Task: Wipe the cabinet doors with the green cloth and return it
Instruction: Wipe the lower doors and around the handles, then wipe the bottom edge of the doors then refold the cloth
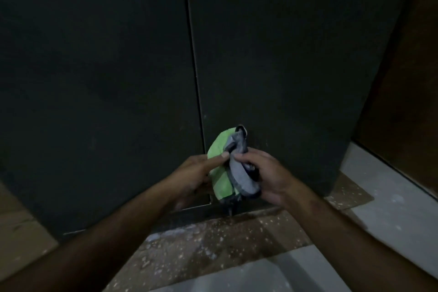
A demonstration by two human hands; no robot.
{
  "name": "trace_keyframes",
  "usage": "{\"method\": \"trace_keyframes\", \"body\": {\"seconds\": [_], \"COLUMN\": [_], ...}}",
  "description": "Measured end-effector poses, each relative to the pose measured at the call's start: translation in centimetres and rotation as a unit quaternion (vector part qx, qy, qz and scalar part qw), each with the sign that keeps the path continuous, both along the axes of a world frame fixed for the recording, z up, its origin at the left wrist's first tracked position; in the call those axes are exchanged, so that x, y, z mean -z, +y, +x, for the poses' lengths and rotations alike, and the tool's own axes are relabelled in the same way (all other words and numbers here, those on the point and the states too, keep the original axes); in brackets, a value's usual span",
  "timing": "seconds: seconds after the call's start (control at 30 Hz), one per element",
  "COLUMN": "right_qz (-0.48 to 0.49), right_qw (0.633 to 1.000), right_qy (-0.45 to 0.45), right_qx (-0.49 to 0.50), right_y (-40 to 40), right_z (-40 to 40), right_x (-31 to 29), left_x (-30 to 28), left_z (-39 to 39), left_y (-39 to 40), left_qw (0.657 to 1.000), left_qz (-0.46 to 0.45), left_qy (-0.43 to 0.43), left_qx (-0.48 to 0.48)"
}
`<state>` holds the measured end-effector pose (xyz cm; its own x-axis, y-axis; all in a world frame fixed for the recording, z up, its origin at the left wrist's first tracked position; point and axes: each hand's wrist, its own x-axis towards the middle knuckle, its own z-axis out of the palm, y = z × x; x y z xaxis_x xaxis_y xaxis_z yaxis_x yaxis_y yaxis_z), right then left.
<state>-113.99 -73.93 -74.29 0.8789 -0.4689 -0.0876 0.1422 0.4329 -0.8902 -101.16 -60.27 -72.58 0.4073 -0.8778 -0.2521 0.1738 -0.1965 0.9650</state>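
Two hands meet low in the head view, both forearms reaching forward and down toward the bottom edge of the dark cabinet doors (272,54). The left hand (194,173) has its thumb laid across the green cloth (219,173), with its fingers curled behind the folds. The right hand (265,173) has its fingers curled round the grey side of the bundle. The cloth is bunched, held upright between both hands, just in front of the right door beside the centre seam. Speckled floor (213,244) lies below.
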Motion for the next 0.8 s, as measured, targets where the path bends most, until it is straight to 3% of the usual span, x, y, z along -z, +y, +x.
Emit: {"method": "trace_keyframes", "body": {"seconds": [0.17, 0.27, 0.33, 0.4, 0.47, 0.57, 0.7, 0.73, 0.8], "right_qz": [-0.069, -0.026, -0.116, -0.177, -0.158, -0.158, -0.168, -0.146, -0.136], "right_qw": [0.992, 0.998, 0.989, 0.978, 0.981, 0.979, 0.962, 0.969, 0.978], "right_qy": [0.074, 0.059, 0.084, 0.107, 0.095, 0.091, 0.083, 0.071, 0.057], "right_qx": [0.071, 0.003, -0.046, 0.001, 0.051, 0.095, 0.200, 0.185, 0.144], "right_y": [0.3, 0.6, 1.1, 1.3, 0.9, 1.1, 4.3, 5.2, 5.7], "right_z": [0.5, 0.2, 0.1, 0.4, 0.4, 0.6, 2.0, 2.1, 2.0], "right_x": [0.2, -0.3, -0.1, 0.2, 0.3, 0.4, 1.4, 1.5, 1.8], "left_x": [1.7, 1.7, 1.9, 2.2, 2.4, 2.0, 1.2, 1.0, 0.6], "left_z": [1.5, 2.2, 2.3, 2.5, 2.9, 2.7, 0.4, -0.1, -0.8], "left_y": [2.1, 2.9, 3.0, 3.1, 3.2, 2.8, 1.1, 0.9, 0.8], "left_qw": [0.995, 0.996, 0.997, 0.996, 0.993, 0.981, 0.925, 0.922, 0.947], "left_qz": [-0.060, -0.064, -0.061, -0.070, -0.075, -0.084, -0.106, -0.101, -0.090], "left_qy": [-0.006, -0.003, -0.006, -0.009, -0.023, -0.106, -0.317, -0.339, -0.305], "left_qx": [-0.086, -0.068, -0.050, -0.060, -0.088, -0.139, -0.184, -0.158, -0.053]}}
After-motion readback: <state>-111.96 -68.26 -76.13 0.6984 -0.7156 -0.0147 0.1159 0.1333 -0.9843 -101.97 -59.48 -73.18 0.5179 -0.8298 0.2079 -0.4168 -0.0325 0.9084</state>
